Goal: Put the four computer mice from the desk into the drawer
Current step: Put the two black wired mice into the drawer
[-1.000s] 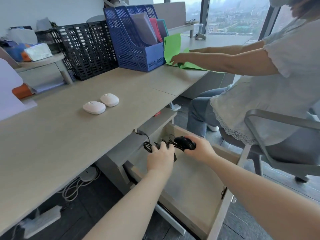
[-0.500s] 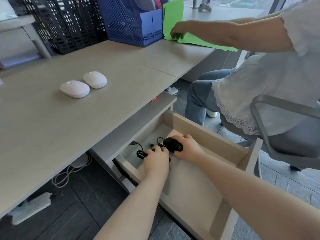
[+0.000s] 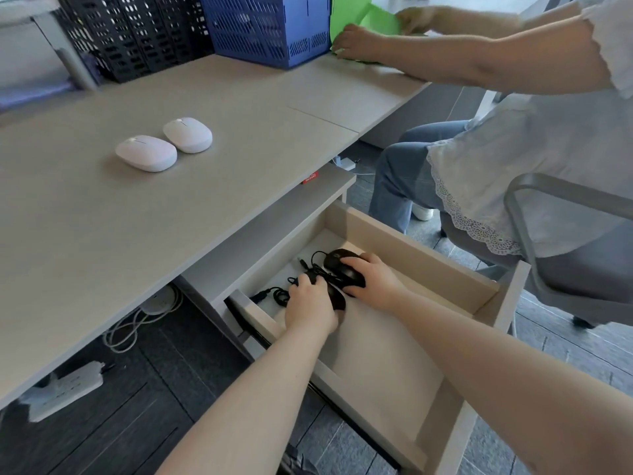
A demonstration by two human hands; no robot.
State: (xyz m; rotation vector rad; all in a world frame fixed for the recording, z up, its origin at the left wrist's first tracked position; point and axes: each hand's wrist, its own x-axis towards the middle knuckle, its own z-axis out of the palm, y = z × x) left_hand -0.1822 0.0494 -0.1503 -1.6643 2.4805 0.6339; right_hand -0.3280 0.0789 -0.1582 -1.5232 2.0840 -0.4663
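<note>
Two white mice lie side by side on the desk: one nearer me, one behind it. Below the desk edge the drawer stands pulled out. Both my hands are inside its far left end. My right hand grips a black wired mouse low over the drawer floor. My left hand covers a second black mouse, of which only an edge shows. Their black cables lie tangled in the drawer's corner.
Another person sits at the right on a grey chair, handling green paper on the desk. Black crates and a blue file basket line the desk's back. A power strip and cords lie on the floor.
Both hands have sunk with the black mice from above the drawer down onto its floor. My view has tilted down and closer. The white mice have not moved.
</note>
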